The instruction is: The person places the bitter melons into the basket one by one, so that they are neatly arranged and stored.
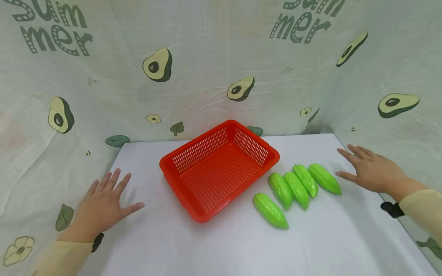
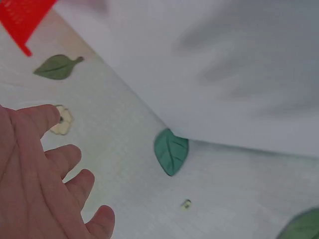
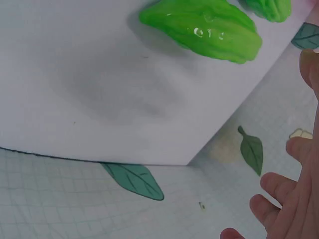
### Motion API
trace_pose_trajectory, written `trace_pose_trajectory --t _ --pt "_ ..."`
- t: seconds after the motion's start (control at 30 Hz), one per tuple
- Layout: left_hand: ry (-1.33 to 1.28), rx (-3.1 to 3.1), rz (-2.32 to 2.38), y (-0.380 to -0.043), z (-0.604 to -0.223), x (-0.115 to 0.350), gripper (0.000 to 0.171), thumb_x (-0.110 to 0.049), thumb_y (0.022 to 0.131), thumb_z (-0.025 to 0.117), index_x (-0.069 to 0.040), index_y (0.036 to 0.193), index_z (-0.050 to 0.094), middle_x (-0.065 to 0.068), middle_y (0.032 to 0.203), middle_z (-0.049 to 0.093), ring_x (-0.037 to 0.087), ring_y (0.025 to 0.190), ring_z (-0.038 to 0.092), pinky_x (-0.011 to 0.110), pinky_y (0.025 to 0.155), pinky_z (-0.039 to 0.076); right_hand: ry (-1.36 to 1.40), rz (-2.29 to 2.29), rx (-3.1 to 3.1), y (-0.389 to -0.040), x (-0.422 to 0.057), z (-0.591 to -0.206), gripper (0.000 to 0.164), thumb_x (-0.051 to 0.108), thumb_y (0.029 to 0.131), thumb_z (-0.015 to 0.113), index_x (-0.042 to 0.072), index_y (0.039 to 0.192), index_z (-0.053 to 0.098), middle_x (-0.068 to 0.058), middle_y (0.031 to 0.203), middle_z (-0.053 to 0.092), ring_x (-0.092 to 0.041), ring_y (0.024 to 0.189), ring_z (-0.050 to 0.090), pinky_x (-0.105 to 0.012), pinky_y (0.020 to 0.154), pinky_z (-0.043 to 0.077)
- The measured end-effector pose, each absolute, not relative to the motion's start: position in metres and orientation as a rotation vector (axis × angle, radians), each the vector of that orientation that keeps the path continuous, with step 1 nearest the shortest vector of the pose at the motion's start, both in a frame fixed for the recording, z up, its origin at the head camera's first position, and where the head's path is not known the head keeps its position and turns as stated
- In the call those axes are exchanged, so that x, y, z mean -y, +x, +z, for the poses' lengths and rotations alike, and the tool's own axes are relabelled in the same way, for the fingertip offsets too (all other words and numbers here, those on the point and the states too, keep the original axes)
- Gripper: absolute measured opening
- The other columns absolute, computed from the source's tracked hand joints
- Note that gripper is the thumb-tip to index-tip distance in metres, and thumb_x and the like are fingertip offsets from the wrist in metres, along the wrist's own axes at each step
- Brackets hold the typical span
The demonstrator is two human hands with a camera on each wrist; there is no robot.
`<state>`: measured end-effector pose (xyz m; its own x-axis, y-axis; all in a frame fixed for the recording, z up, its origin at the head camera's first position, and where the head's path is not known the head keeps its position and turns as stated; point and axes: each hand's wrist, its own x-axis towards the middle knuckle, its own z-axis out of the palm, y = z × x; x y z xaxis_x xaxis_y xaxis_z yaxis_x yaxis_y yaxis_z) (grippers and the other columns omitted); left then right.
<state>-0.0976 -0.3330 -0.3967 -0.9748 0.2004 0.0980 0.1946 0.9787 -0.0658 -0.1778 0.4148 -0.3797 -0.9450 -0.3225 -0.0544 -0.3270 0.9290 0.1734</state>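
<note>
Several bright green, ridged, bitter-melon-like vegetables lie on the white table, right of a red plastic basket. Four sides of mesh surround the basket's bare floor. My left hand hovers over the table's left edge with fingers spread, holding nothing. On the other side my right hand is held over the table's right edge, fingers apart and bare. The nearest thing to it is the rightmost green vegetable, a short gap away. In the left wrist view the left hand touches nothing, and a corner of the basket shows.
The white tabletop ends at a cloth backdrop printed with avocados, leaves and lettering, which rises behind and on both sides. The basket stands at an angle near the back edge.
</note>
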Motion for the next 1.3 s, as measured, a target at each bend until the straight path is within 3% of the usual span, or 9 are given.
trace_pose_trajectory --t 0.33,0.63,0.97,1.3 --pt "-0.301 2.998 -0.236 -0.103 -0.394 0.271 0.107 -0.078 0.082 0.057 -0.007 0.157 0.029 0.027 0.159 0.023 0.05 0.142 0.022 0.069 0.109 0.022 -0.489 0.081 -3.008 -0.183 -0.389 -0.384 0.085 0.06 0.097 0.053 0.004 0.155 0.026 -0.036 0.15 0.029 -0.065 0.128 0.031 -0.074 0.092 0.038" --pt "-0.337 3.048 -0.386 -0.106 -0.403 0.234 0.114 -0.077 0.079 0.062 -0.002 0.157 0.024 0.027 0.159 0.022 0.049 0.143 0.022 0.066 0.11 0.025 -0.512 -0.144 -2.925 -0.187 -0.374 -0.39 0.076 0.049 0.1 0.055 0.008 0.157 0.025 -0.034 0.152 0.029 -0.058 0.133 0.032 -0.072 0.098 0.035" --pt "-0.324 3.095 -0.368 -0.105 -0.41 0.224 0.127 -0.089 0.073 0.049 -0.001 0.158 0.018 0.028 0.159 0.02 0.05 0.142 0.023 0.07 0.106 0.027 -0.484 -0.306 -2.808 -0.196 -0.368 -0.408 0.071 0.028 0.094 0.071 0.007 0.153 0.036 -0.036 0.141 0.043 -0.055 0.121 0.049 -0.068 0.093 0.043" --pt "-0.288 3.132 -0.364 -0.108 -0.407 0.216 0.134 -0.093 0.067 0.05 0.001 0.157 0.021 0.029 0.159 0.02 0.049 0.143 0.023 0.07 0.107 0.025 -0.424 -0.341 -2.668 -0.204 -0.371 -0.419 0.076 0.018 0.089 0.075 0.008 0.153 0.035 -0.036 0.141 0.045 -0.058 0.126 0.042 -0.07 0.096 0.039"
